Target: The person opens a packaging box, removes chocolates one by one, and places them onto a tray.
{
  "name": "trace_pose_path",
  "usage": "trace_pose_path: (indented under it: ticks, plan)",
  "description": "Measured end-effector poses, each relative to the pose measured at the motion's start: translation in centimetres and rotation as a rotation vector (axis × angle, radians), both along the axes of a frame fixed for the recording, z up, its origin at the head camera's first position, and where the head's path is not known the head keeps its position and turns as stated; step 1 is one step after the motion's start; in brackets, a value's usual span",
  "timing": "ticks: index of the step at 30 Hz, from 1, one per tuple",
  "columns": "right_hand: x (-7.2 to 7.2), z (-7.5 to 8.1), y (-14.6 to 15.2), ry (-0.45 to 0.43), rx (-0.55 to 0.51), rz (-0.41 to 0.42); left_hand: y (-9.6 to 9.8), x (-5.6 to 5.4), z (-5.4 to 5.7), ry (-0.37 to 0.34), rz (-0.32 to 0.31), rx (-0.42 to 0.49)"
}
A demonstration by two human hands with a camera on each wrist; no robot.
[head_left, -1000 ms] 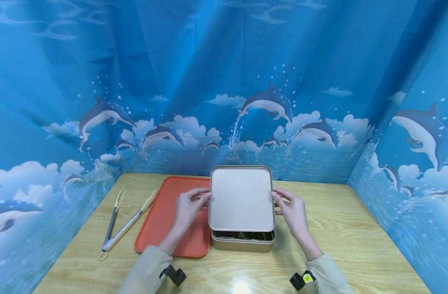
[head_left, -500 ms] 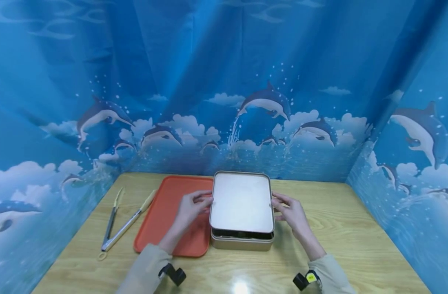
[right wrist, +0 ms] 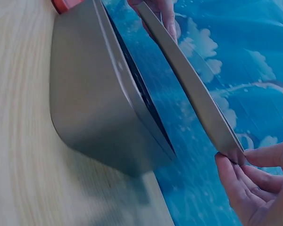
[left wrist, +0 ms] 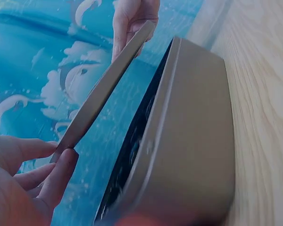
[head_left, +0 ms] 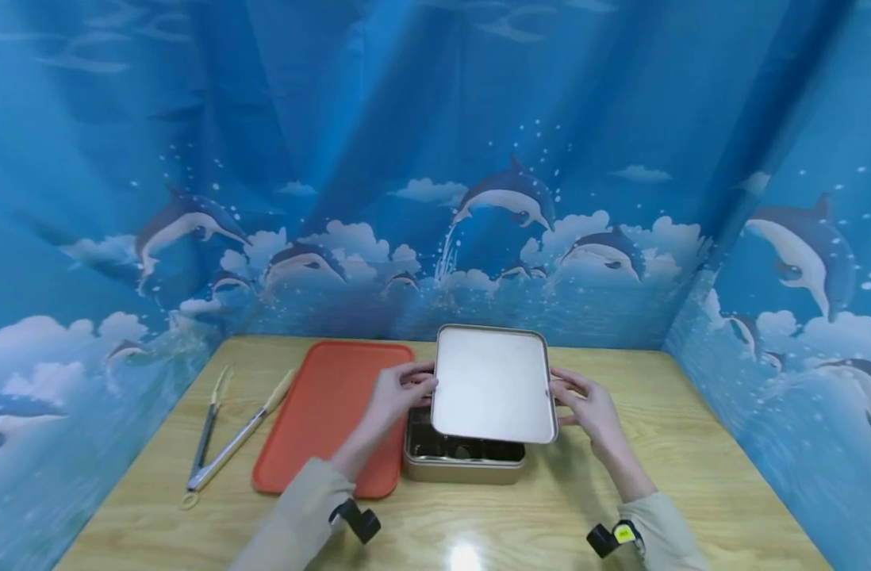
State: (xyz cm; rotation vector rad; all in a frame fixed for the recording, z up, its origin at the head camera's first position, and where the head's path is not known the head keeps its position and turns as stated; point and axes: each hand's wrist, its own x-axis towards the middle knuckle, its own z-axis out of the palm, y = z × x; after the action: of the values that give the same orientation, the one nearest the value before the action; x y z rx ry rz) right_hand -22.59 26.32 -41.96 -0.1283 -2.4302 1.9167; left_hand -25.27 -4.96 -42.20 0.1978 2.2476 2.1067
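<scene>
Much of the tin box is hidden: the lid hangs above it and covers the far and right part of its opening. Inside, it is dark with some shiny spots, and I cannot make out the contents. The left hand pinches the left edge of the lid between thumb and fingers, and the right hand pinches the right edge likewise; some fingers go behind it. In the wrist views each near hand is cut by the picture's side, and a reddish blur at the bottom of the left one is unclear.

The lid is thin, nearly square, with rounded corners, a pale smooth face and a narrow metallic rim. The box is of dull golden metal. Being almost square, the lid shows no clear long axis; its pale face is turned to the head camera, and the wrist views show it tilted and apart from the box.

The left forearm partly covers an orange-red tray; farther left lie open tongs on the wood-grained table.
</scene>
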Motion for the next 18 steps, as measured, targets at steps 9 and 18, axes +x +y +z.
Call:
trace_pose_path:
  ticks: [9,18]
  plan:
    - [1.1,0.3,4.7,-0.013,0.084,-0.052,5.1,0.1,0.8,0.034,-0.11,-0.002]
    - [2.1,-0.3,9.5,-0.064,0.259,-0.095,10.6,0.7,-0.2,0.068,-0.158,-0.123]
